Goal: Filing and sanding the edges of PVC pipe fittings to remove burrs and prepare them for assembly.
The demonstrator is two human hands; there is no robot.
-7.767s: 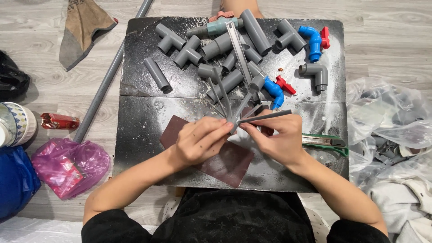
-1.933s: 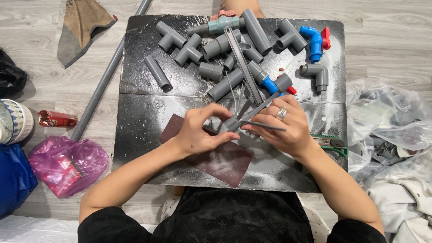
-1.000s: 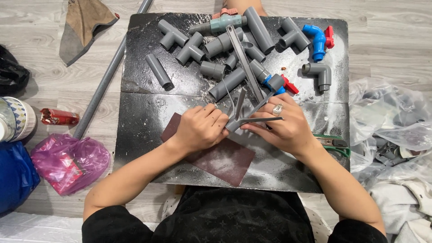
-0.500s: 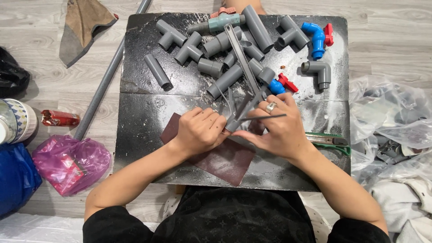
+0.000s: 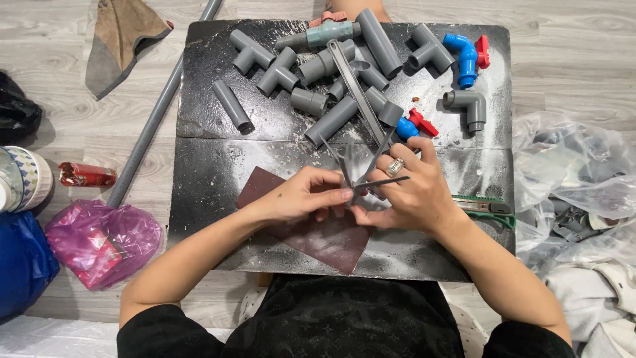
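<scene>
My left hand (image 5: 301, 199) and my right hand (image 5: 404, 192) meet over the front half of a black board (image 5: 218, 166). Together they pinch a bundle of thin grey strips (image 5: 361, 169) that fan out upward between the fingers. A ring sits on a finger of my right hand. Under both hands lies a dark red sheet of sandpaper (image 5: 324, 238). Beyond the hands, the far half of the board holds several grey pipe pieces (image 5: 331, 119), tee fittings (image 5: 252, 50) and a long flat grey strip (image 5: 354, 86).
Blue and red valves (image 5: 467, 56) and a grey elbow (image 5: 467, 106) lie at the board's far right. A green utility knife (image 5: 487, 209) rests right of my wrist. A long grey pipe (image 5: 156, 119), pink bag (image 5: 99, 242) and clear bag of fittings (image 5: 576, 185) lie on the floor.
Both hands have stayed together on the strips, shifting and re-gripping them slightly. The fan of strips has changed angle between the fingers. Nothing else on the board has moved.
</scene>
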